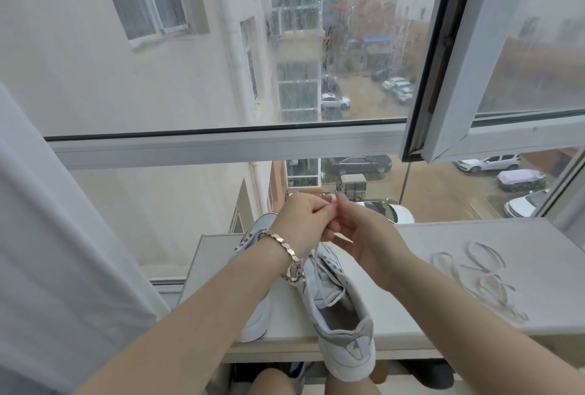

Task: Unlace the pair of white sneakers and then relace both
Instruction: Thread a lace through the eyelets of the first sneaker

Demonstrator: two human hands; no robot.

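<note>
Two sneakers (255,320) (346,336), one loose lace (481,280), two hands (300,223) (364,236) pinching a second lace (330,301).

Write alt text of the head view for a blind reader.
The left hand and right hand pinch a white lace above a white sneaker on a ledge; a second sneaker stands left of it, a loose lace right.

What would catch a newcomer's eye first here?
The left hand and right hand meet mid-frame, pinching a lace that rises from the nearer sneaker on the white ledge. A loose lace lies coiled on the ledge to the right, and behind is a rain-streaked window.
</note>
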